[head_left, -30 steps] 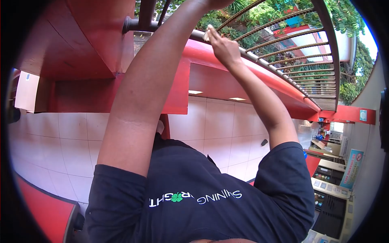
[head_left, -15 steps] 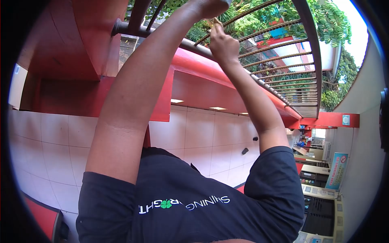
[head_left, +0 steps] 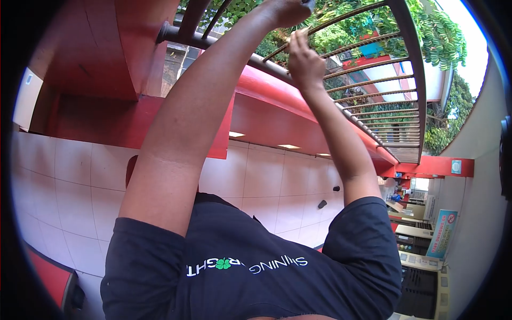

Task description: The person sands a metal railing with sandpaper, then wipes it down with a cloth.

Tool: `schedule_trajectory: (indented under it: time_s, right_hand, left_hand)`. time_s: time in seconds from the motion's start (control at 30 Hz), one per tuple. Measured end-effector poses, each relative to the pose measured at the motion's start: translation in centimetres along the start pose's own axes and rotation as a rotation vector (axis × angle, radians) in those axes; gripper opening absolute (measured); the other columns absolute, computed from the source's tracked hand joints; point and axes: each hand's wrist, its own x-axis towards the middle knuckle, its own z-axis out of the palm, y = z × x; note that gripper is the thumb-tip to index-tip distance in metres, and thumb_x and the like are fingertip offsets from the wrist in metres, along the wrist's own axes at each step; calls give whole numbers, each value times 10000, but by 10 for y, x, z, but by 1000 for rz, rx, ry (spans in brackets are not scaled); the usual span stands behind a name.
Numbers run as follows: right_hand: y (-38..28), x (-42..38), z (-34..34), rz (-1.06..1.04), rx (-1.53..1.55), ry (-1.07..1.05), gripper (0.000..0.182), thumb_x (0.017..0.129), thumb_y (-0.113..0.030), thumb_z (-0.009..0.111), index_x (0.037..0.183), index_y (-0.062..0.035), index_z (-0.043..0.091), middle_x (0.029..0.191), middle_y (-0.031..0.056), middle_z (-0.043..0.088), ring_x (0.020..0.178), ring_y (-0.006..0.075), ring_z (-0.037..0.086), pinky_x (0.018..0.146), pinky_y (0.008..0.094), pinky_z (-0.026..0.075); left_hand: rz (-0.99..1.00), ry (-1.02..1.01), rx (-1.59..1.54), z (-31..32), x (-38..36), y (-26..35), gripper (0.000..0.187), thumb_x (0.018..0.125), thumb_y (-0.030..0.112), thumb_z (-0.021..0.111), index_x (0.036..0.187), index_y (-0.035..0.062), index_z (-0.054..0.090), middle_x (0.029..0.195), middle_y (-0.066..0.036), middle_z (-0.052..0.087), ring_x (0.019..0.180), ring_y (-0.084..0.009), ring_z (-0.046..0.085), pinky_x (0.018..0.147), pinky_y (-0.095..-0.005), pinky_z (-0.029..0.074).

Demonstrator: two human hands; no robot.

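My left hand [head_left: 289,12] reaches up to the top edge of the view and is partly cut off. It looks curled, with a bit of something dark at its edge that I cannot make out. Just below it, my right hand [head_left: 308,63] is closed, its fingertips pinching a small yellowish-brown piece [head_left: 292,37] whose kind does not show. Both hands are in front of a brown metal railing [head_left: 413,69] with ribbed bars, above a red ledge [head_left: 266,88].
Green plants [head_left: 442,40] grow beyond the bars. Below the ledge spreads a pale tiled floor [head_left: 266,176] with two small dark objects [head_left: 322,204] on it. A red wall [head_left: 101,42] stands at left. A no-smoking sign [head_left: 441,233] hangs along the corridor at right.
Both hands have shifted slightly to the right in the view, and my right hand sits a little lower. The small piece remains at its fingertips.
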Motion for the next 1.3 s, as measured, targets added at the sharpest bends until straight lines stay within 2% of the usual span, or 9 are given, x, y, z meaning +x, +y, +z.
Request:
schedule_trajectory:
  time_s: [0.17,0.37,0.47,0.5,0.53,0.6,0.9,1.13,1.3]
  right_hand:
    - [-69,-33,57,8,37,-274,326,981,-200,490,1229,-62,651,1307,44,649,622,245,736,492,394,582]
    - [-6,5,0,-99,-99,-137,382,989,-221,490,1307,-55,622,1375,65,627,656,249,752,497,395,594]
    - [39,42,-55,24,-83,-15,575,880,-366,749,1348,-75,587,1465,23,572,648,242,743,444,380,545]
    - [38,40,-59,58,-79,-15,453,926,-247,615,1349,-89,589,1465,22,572,696,264,750,494,393,568]
    - [34,38,-61,90,-74,-14,395,971,-129,480,1349,-103,591,1465,20,572,743,286,757,544,407,591]
    - [9,23,-37,102,-89,-94,382,1009,-284,540,1329,-84,602,1415,23,598,686,246,757,500,401,591]
    - [-59,-30,45,-136,19,-325,362,990,-191,485,1291,-41,618,1374,80,601,726,251,760,546,403,591]
    - [15,14,-40,130,-90,47,580,927,-133,516,1506,-170,494,1591,-62,455,592,188,692,445,314,546]
    - [-46,-57,39,16,38,-201,738,907,-94,485,1604,-294,352,1666,-90,308,595,198,676,472,331,550]
  left_hand:
    - [151,22,140,3,6,-12,398,947,49,415,1333,22,505,1244,-273,560,1187,-430,549,1038,-444,453]
    - [191,8,175,-1,9,-10,296,920,16,426,1188,5,550,1183,-253,567,1089,-394,576,961,-456,459]
    - [248,39,-8,9,9,-23,269,911,2,412,1144,2,547,1118,-244,561,1032,-379,572,922,-448,460]
    - [330,77,81,8,9,-20,274,913,4,405,1152,-3,540,1086,-232,553,1000,-365,568,908,-427,466]
    - [327,77,78,8,7,-17,274,913,4,405,1152,-3,540,1086,-232,553,1000,-365,568,908,-427,466]
    - [188,42,-13,5,5,-8,294,914,8,406,1175,-10,538,1095,-227,555,1009,-367,567,920,-424,465]
    - [186,-8,212,-3,8,-9,399,942,54,413,1317,-12,532,1299,-286,550,1249,-414,530,1082,-452,425]
    - [357,136,95,10,9,-27,429,946,72,432,1358,-17,513,1306,-276,551,1256,-398,534,1080,-430,426]
    - [167,26,80,4,5,-14,502,952,60,422,1445,-28,461,1405,-257,506,1324,-341,506,1144,-392,389]
